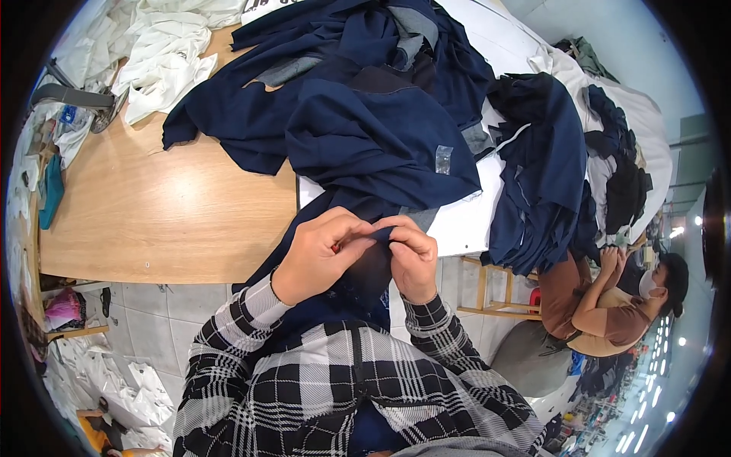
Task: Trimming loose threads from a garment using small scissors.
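Observation:
A dark navy piece of fabric point(368, 268) hangs between my hands, its upper edge pinched at chest height in front of the table. My left hand point(320, 251) is closed on that edge, with something small and red showing between the curled fingers, too small to name. Close beside it, my right hand point(413, 255) pinches the same edge between thumb and fingertips. The lower part of the fabric falls over my lap. Just beyond my hands lies a heap of navy garments point(358, 137), with a small clear plastic patch point(443, 160) on one of them.
The wooden table point(167, 206) extends left, with white cloth point(164, 68) and a grey clamp-like stand point(72, 95) at its far left. More navy garments point(541, 175) hang over the right edge. A masked person point(624, 305) sits at right beside a wooden stool point(499, 289).

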`<state>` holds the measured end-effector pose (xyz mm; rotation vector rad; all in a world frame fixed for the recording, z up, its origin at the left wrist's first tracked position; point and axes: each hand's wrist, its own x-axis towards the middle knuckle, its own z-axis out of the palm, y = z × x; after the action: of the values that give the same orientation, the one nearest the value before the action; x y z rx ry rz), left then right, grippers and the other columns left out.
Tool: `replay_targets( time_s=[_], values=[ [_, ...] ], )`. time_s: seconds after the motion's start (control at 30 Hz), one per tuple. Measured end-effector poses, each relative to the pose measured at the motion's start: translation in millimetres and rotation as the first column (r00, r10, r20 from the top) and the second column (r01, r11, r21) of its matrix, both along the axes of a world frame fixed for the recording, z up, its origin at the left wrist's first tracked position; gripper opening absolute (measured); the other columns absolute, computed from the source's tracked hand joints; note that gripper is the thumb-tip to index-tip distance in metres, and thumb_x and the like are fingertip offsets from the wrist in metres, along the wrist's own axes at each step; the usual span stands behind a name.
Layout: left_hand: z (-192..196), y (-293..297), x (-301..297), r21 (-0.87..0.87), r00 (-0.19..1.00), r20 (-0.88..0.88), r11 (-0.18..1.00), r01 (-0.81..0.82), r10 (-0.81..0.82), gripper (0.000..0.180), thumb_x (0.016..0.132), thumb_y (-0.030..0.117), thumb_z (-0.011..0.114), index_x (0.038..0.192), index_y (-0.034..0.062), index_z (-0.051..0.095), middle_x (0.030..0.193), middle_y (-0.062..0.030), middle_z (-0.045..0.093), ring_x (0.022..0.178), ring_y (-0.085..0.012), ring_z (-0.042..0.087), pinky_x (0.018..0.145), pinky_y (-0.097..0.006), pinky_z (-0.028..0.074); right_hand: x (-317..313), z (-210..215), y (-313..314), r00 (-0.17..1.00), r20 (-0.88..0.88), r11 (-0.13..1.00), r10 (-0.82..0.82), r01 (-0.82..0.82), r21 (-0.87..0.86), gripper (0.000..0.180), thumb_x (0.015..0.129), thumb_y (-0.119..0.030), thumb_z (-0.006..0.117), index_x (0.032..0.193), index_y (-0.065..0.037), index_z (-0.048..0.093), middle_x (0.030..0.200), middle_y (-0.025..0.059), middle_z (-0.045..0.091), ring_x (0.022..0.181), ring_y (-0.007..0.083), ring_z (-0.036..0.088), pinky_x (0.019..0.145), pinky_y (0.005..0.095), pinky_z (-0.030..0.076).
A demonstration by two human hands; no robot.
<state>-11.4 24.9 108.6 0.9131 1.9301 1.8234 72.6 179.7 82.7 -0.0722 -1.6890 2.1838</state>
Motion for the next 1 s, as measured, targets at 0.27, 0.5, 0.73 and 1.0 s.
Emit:
replay_targets(
  time_s=[0.27,0.5,0.73,1.0],
  values=[
    [-6.6,1.8,5.9,0.066,0.962,-0.270,0.998,-0.022,0.039,0.020,0.074,-0.006,0.068,0.092,0.0019,0.065,0.085,-0.0066,0.061,0.064,-0.0121,0.057,0.054,-0.022,0.043,0.4,-5.7,-2.5,0.999,0.008,0.998,-0.051,0.051,0.022,0.009,0.079,0.002,0.055,0.070,0.005,0.058,0.093,0.0156,0.064,0.080,0.0133,0.055,0.067,0.0225,0.040],
    [-7.7,1.3,6.2,0.063,0.966,-0.254,0.997,-0.032,0.047,0.021,0.074,-0.006,0.068,0.093,0.0021,0.065,0.086,-0.0068,0.061,0.063,-0.0115,0.056,0.054,-0.022,0.043,0.8,-4.0,-7.6,0.996,-0.006,0.995,-0.088,0.088,0.048,0.007,0.080,0.002,0.055,0.073,0.005,0.056,0.096,0.0148,0.063,0.080,0.0132,0.055,0.068,0.0218,0.040],
    [-3.7,-0.5,4.4,0.046,0.989,-0.144,0.998,-0.034,0.040,0.020,0.076,-0.001,0.067,0.095,0.0013,0.065,0.085,-0.0068,0.060,0.063,-0.0152,0.058,0.057,-0.023,0.046,3.4,-3.9,-7.3,0.993,0.024,0.988,-0.115,0.112,0.103,0.004,0.080,0.004,0.056,0.078,0.007,0.058,0.097,0.0113,0.062,0.072,0.0073,0.051,0.063,0.0196,0.040],
    [10.5,-16.6,10.2,-0.114,0.979,-0.201,0.992,-0.053,0.030,0.048,0.078,0.008,0.069,0.121,-0.0006,0.050,0.086,-0.0110,0.059,0.070,-0.0197,0.057,0.062,-0.028,0.047,0.4,5.4,-7.5,0.986,-0.015,0.941,-0.166,0.163,0.295,0.007,0.080,0.007,0.060,0.086,0.008,0.061,0.097,0.0113,0.062,0.076,0.0111,0.056,0.065,0.0200,0.044]
  ],
)
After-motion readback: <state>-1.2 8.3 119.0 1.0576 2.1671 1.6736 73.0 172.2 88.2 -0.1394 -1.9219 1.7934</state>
